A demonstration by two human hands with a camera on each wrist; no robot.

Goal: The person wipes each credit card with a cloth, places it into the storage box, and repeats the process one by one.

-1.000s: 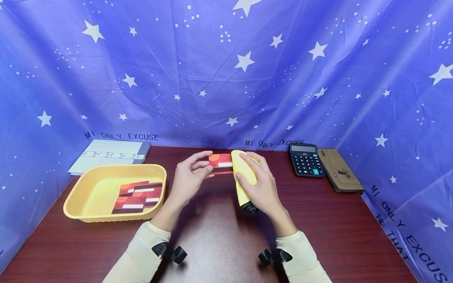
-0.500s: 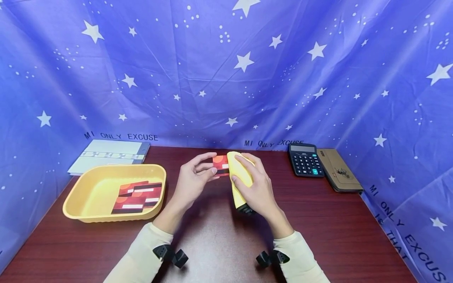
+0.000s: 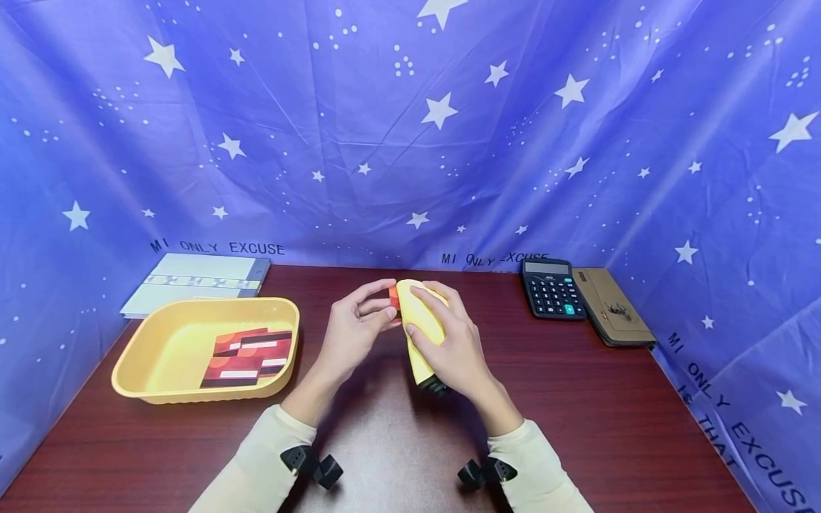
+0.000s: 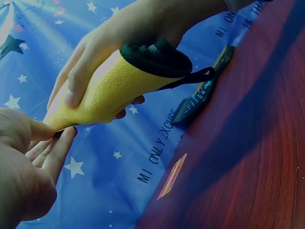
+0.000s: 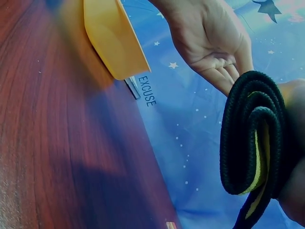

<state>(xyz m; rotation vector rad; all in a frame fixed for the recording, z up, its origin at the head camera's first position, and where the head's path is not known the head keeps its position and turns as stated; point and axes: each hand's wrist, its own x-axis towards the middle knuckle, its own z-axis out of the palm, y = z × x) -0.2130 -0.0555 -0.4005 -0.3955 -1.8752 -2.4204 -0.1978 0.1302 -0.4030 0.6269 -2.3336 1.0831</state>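
Note:
Over the middle of the table my left hand [image 3: 351,326] pinches the left end of a red card [image 3: 394,299] between thumb and fingers. My right hand [image 3: 458,348] grips a rolled yellow cloth [image 3: 418,329], which overlaps most of the card in the head view. Black edging and a black hanging loop [image 4: 202,75] show on the cloth in the left wrist view, and its layered folded end fills the right side of the right wrist view. Both hands are close together, with the fingertips of the left right at the cloth's end.
A yellow basin [image 3: 137,381] with several red cards [image 3: 231,370] stands at the left. Behind it lies a white notebook [image 3: 192,274]. A black calculator [image 3: 553,288] leans on a brown wallet [image 3: 612,306] at the back right. A small red-yellow flat piece [image 4: 172,176] lies on the table.
The right hand has moved left with the cloth, sliding over the red card until only a thin strip shows. The left hand has shifted slightly right.

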